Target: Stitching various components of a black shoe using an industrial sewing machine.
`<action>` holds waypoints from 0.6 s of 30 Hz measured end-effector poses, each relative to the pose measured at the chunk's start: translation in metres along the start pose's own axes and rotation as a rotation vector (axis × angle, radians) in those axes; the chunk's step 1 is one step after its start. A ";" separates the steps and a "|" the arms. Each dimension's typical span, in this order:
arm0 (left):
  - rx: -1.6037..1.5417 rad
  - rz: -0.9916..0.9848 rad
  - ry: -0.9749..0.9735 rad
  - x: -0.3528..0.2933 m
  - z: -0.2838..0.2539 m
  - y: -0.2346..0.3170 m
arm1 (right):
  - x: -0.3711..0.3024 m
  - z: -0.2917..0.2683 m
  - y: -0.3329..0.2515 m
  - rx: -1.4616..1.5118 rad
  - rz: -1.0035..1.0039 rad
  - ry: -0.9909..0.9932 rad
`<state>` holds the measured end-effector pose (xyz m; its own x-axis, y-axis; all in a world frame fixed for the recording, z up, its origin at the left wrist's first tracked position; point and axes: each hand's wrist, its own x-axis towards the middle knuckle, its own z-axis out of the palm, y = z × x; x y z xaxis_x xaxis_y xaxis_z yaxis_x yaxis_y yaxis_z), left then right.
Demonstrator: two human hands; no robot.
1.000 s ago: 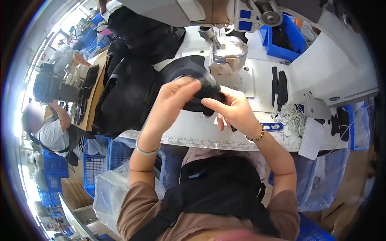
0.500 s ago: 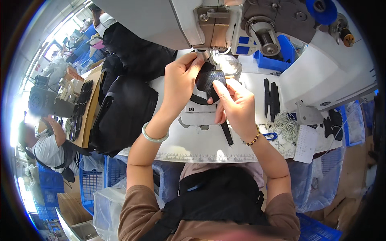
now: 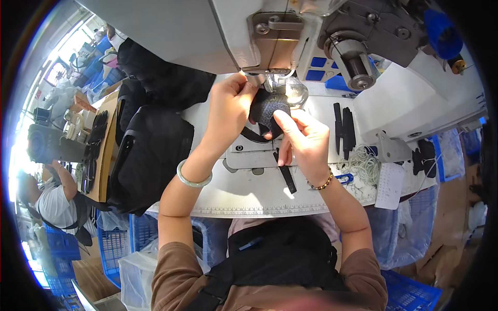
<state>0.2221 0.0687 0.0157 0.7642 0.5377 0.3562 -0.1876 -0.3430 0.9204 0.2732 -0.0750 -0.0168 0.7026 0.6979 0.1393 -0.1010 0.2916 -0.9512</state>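
Shifted nearer the sewing machine [image 3: 277, 44] above the grip since 1 second ago: 1 black fabric piece [image 3: 271, 108], pinched by left hand [image 3: 228, 102] and right hand [image 3: 309, 137], with 1 black strip [image 3: 287, 180] below.

The person wears a brown short-sleeved top, its left sleeve [image 3: 174, 270] and right sleeve [image 3: 366, 274] both loose, softly creased and ending on the upper arm. Over it lies a black apron [image 3: 285, 262] of matt cloth, with a broad black strap [image 3: 213, 291] running across the top on the left side. A small blue marking [image 3: 251, 243] sits on the apron's front. Pale pinkish cloth [image 3: 320, 224] shows past the apron's far edge; it may be trousers, though little is visible. The left wrist carries a smooth, pale green bangle [image 3: 193, 182]; the right, a beaded bracelet [image 3: 325, 185] in dark and golden tones.
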 end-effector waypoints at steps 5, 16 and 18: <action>0.030 0.032 0.043 0.008 0.000 -0.016 | 0.004 0.000 -0.003 -0.017 -0.013 0.001; 0.733 0.998 -0.125 -0.084 -0.035 -0.046 | -0.047 -0.058 0.053 -0.862 -0.157 -0.088; 0.715 0.947 -0.273 -0.099 -0.020 -0.059 | -0.062 -0.053 0.068 -0.892 -0.067 -0.134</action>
<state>0.1455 0.0514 -0.0710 0.6297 -0.3059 0.7141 -0.4252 -0.9050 -0.0126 0.2601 -0.1328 -0.1041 0.5939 0.7842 0.1798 0.5601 -0.2425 -0.7922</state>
